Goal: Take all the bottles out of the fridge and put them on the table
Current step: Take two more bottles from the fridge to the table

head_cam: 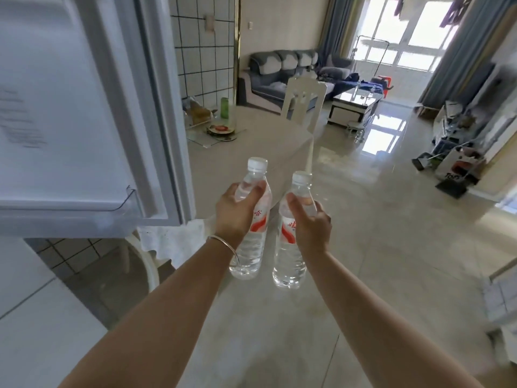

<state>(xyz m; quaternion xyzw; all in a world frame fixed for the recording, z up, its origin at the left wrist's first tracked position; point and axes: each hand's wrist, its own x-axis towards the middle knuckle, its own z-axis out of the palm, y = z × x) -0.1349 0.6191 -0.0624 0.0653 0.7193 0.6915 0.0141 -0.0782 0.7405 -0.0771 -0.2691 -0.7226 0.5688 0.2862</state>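
Note:
I hold two clear water bottles with white caps and red-and-white labels, both upright in front of me. My left hand (236,212) grips the left bottle (250,247) around its upper body. My right hand (309,222) grips the right bottle (288,261) the same way. The open fridge door (84,107) fills the upper left, its white inner side and an empty clear door shelf facing me. The beige table (251,141) lies straight ahead, beyond the bottles. The inside of the fridge is out of view.
On the table's far left stand a green bottle (224,107), a plate (221,129) and food bags. A white chair (303,103) stands at the table's far side. Another chair (145,264) sits below the door. Glossy tiled floor spreads right; sofa and coffee table behind.

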